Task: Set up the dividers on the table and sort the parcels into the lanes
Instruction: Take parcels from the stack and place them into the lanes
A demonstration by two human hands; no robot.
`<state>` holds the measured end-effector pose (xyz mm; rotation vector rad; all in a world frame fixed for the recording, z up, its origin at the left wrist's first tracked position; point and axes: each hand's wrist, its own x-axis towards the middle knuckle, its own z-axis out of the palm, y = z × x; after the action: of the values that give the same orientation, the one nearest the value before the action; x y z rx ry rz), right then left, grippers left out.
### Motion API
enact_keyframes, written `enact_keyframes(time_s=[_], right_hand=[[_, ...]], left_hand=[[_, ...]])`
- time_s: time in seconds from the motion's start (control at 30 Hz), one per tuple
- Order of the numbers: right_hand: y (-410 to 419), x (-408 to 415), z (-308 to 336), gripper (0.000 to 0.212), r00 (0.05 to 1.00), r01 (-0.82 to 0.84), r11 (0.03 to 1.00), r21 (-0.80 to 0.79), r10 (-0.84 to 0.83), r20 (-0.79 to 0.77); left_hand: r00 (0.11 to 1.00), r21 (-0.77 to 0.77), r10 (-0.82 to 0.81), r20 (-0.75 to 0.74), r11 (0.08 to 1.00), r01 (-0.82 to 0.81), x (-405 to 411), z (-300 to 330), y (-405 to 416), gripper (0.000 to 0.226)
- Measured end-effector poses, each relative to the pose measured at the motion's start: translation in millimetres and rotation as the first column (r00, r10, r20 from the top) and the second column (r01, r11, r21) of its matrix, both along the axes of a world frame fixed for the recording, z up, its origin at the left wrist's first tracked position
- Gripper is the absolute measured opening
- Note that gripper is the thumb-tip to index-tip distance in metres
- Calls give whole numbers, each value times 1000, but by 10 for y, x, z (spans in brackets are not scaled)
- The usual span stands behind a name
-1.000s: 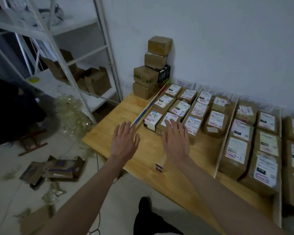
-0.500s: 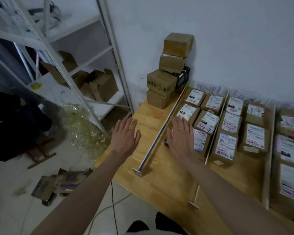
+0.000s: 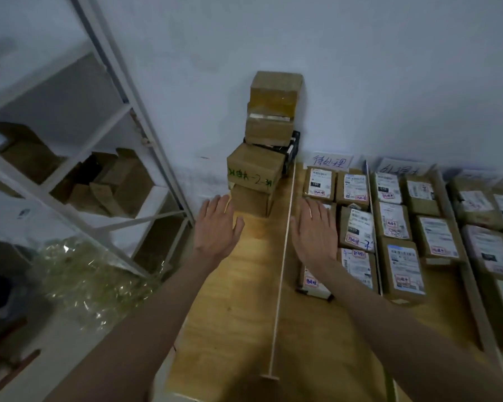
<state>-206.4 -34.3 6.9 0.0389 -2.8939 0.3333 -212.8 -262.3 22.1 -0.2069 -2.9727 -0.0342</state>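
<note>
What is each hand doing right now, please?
Left hand: open, fingers straight, holding nothing.
Right hand: open, fingers straight, holding nothing, over the parcels.

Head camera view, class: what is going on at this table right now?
A person reaches both hands, open and empty, over a wooden table. The left hand hovers just before a stack of brown boxes against the wall. The right hand is above labelled parcels lying in rows. A thin white divider runs between the hands, and more parcels fill the lanes further right.
</note>
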Motion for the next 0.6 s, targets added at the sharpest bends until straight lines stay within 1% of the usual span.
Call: enact_keyframes(time_s=[0.07,0.27,0.43,0.6], right_hand=[[-130,-212,46,56,999,41,999,-19,-41,7],[-432,-837,57,46,992,130,987,-90,-129,16],[-570,-1440,-108,49,980,197,971,-138,-190,64],[-609,-1886,-349,48,970,232,959,-163,-215,114]], left_hand=[[999,6,-34,-3,999,34,-331,-6,-144,54],[994,58,-105,-18,993,106,-1273,-42,-394,48],[995,76,-101,6,992,101,-2021,-157,-503,55],[994,68,-96,58,993,92,-2548,-369,-542,54]])
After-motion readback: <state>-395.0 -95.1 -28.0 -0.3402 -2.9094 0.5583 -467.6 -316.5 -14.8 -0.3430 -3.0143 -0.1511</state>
